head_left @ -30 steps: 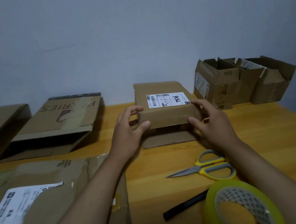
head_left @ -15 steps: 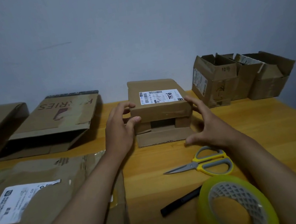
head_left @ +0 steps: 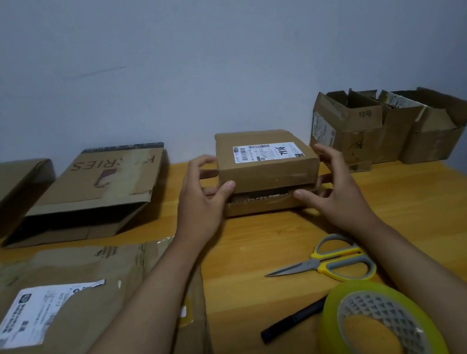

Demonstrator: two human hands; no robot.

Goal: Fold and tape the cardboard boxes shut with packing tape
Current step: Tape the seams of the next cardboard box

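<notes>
A small brown cardboard box point(head_left: 268, 171) with a white shipping label on top sits at the middle of the wooden table point(head_left: 415, 215). Its front bottom flap point(head_left: 261, 203) is raised against the open front. My left hand point(head_left: 202, 203) grips the box's left front corner, thumb on the front face. My right hand point(head_left: 332, 191) holds the right side, its thumb pressing the bottom flap upward. A roll of yellowish packing tape point(head_left: 381, 327) stands near the front edge on the right.
Yellow-handled scissors point(head_left: 334, 261) and a black marker point(head_left: 291, 319) lie in front of the box. Several open small boxes point(head_left: 386, 128) stand at the back right. Flattened cartons point(head_left: 88, 196) lie at the back left, and a labelled flat carton point(head_left: 65, 319) at the front left.
The bottom front flap has been lifted from lying flat to nearly closing the box's open front. My right hand moved in under the flap; my left hand stayed on the corner.
</notes>
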